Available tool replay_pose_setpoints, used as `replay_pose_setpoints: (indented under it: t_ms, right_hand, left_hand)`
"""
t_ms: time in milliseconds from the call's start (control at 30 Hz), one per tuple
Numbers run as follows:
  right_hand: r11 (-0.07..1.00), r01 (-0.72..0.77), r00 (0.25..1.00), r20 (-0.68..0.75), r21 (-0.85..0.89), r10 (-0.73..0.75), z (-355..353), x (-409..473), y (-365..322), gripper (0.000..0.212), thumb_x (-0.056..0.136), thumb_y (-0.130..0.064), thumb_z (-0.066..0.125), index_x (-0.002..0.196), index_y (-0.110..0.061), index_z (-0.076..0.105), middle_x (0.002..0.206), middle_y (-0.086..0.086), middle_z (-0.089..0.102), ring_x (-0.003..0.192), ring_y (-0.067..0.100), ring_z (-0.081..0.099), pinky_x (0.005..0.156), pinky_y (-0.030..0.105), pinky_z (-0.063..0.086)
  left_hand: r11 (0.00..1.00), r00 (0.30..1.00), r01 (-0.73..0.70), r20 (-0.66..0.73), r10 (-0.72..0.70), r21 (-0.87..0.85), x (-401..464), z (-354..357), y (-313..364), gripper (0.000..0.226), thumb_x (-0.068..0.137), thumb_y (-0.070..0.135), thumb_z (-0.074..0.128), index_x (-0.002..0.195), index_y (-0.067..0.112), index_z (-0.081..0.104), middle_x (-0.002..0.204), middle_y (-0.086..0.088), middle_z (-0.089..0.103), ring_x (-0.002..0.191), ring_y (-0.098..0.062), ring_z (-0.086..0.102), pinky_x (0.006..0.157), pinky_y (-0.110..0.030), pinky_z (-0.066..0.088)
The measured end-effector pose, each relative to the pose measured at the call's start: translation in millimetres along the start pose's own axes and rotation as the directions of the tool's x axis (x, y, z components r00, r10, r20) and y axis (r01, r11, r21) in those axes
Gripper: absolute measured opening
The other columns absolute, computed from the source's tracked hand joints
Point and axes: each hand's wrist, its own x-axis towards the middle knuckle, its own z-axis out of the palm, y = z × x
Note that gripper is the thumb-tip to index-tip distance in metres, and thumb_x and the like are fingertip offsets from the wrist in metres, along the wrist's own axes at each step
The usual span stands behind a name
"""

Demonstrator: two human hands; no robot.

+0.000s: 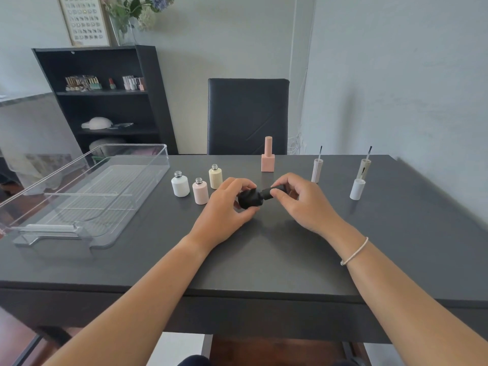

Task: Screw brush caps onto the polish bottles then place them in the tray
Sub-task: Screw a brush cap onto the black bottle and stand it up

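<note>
My left hand [229,204] grips a black polish bottle [250,199], tilted sideways just above the table. My right hand [295,199] pinches the black brush cap [274,192] at the bottle's neck. To the left stand three uncapped bottles: white [180,184], pink [200,192] and cream [215,177]. A capped pink square bottle [268,155] stands behind. At the right, three brush caps stand upside down: pink [317,170], beige [364,169] and white [357,189]. The clear tray [148,178] lies at the left with nothing in it.
The dark table [264,254] has its front edge near my body. A black chair [247,116] stands behind it, and a black shelf [105,101] with small items is at the back left. A wall runs along the right.
</note>
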Motion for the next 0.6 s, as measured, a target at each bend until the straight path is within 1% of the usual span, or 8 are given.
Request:
replay_pose_setpoints:
  t_ms: [67, 133, 200, 233, 333, 400, 500, 600]
  right_hand:
    - [0.998, -0.031, 0.999, 0.017, -0.059, 0.032, -0.1, 0.4, -0.3, 0.034, 0.090, -0.044, 0.047, 0.078, -0.014, 0.058, 0.057, -0.005, 0.051, 0.053, 0.009, 0.046, 0.057, 0.030, 0.041]
    - [0.994, -0.069, 0.997, 0.039, -0.085, 0.072, -1.3, -0.4, -3.1, 0.055, 0.086, -0.061, 0.031, 0.070, -0.014, 0.056, 0.054, -0.005, 0.051, 0.054, 0.015, 0.049, 0.058, 0.035, 0.043]
    - [0.995, -0.078, 0.995, 0.050, -0.064, 0.082, -1.6, -1.5, -2.8, 0.051, 0.085, -0.063, 0.027, 0.066, -0.023, 0.051, 0.054, -0.008, 0.049, 0.054, 0.011, 0.047, 0.059, 0.033, 0.040]
    - [0.997, -0.060, 0.996, 0.058, -0.056, 0.063, -1.3, -2.1, -2.2, 0.040, 0.089, -0.058, 0.033, 0.071, -0.027, 0.050, 0.058, -0.009, 0.050, 0.056, 0.009, 0.047, 0.059, 0.030, 0.040]
    - [0.998, 0.000, 0.998, 0.069, -0.063, 0.005, 1.0, -0.8, 0.1, 0.006, 0.089, -0.029, 0.055, 0.089, -0.025, 0.051, 0.067, -0.011, 0.052, 0.058, 0.008, 0.046, 0.057, 0.024, 0.038]
    - [0.997, -0.016, 0.999, 0.044, -0.076, 0.019, 1.9, -0.2, 0.3, 0.014, 0.089, -0.030, 0.055, 0.083, -0.017, 0.053, 0.061, -0.008, 0.049, 0.056, 0.011, 0.044, 0.055, 0.026, 0.037]
    - [0.994, -0.078, 0.997, 0.024, -0.074, 0.080, -0.9, 0.0, -1.3, 0.047, 0.089, -0.053, 0.042, 0.072, -0.011, 0.055, 0.054, -0.004, 0.044, 0.054, 0.015, 0.041, 0.057, 0.033, 0.035]
    - [0.998, -0.045, 0.999, 0.006, -0.032, 0.045, -1.0, -2.2, -2.2, 0.026, 0.090, -0.043, 0.049, 0.081, -0.019, 0.055, 0.061, -0.007, 0.048, 0.057, 0.010, 0.043, 0.060, 0.031, 0.039]
  left_hand:
    - [1.000, 1.000, -0.010, 0.001, 0.010, 0.002, 0.1, -0.3, 0.4, 0.032, 0.076, 0.014, 0.070, 0.103, 0.023, 0.055, 0.102, 0.005, 0.054, 0.096, 0.002, 0.050, 0.076, -0.008, 0.044]
    - [1.000, 1.000, -0.018, 0.005, 0.018, 0.002, 0.1, -0.1, 0.9, 0.032, 0.076, 0.014, 0.070, 0.104, 0.023, 0.056, 0.102, 0.006, 0.054, 0.097, 0.001, 0.050, 0.076, -0.008, 0.044]
    - [1.000, 1.000, -0.022, 0.004, 0.022, 0.003, 0.2, 0.3, 1.2, 0.032, 0.076, 0.014, 0.070, 0.104, 0.022, 0.056, 0.102, 0.005, 0.054, 0.098, 0.002, 0.050, 0.076, -0.008, 0.044]
    - [1.000, 1.000, -0.021, 0.000, 0.021, 0.002, 0.1, 0.6, 1.3, 0.032, 0.076, 0.014, 0.070, 0.104, 0.021, 0.056, 0.102, 0.005, 0.054, 0.097, 0.002, 0.050, 0.076, -0.008, 0.044]
    - [1.000, 1.000, -0.018, -0.005, 0.018, 0.006, 0.3, 0.5, 1.3, 0.032, 0.076, 0.014, 0.071, 0.104, 0.021, 0.056, 0.102, 0.004, 0.054, 0.095, 0.002, 0.051, 0.076, -0.008, 0.044]
    - [1.000, 1.000, -0.020, -0.004, 0.020, 0.004, 0.4, 0.1, 1.6, 0.032, 0.076, 0.014, 0.070, 0.104, 0.021, 0.056, 0.102, 0.004, 0.054, 0.096, 0.001, 0.051, 0.076, -0.008, 0.044]
    - [1.000, 1.000, -0.019, -0.006, 0.019, -0.005, 0.2, 0.1, 1.7, 0.032, 0.076, 0.013, 0.071, 0.104, 0.021, 0.056, 0.102, 0.004, 0.055, 0.097, 0.000, 0.050, 0.076, -0.010, 0.045]
    - [1.000, 1.000, -0.021, -0.015, 0.021, -0.011, 0.5, 0.6, 2.6, 0.032, 0.076, 0.013, 0.071, 0.104, 0.020, 0.057, 0.101, 0.004, 0.055, 0.097, 0.000, 0.049, 0.075, -0.012, 0.046]
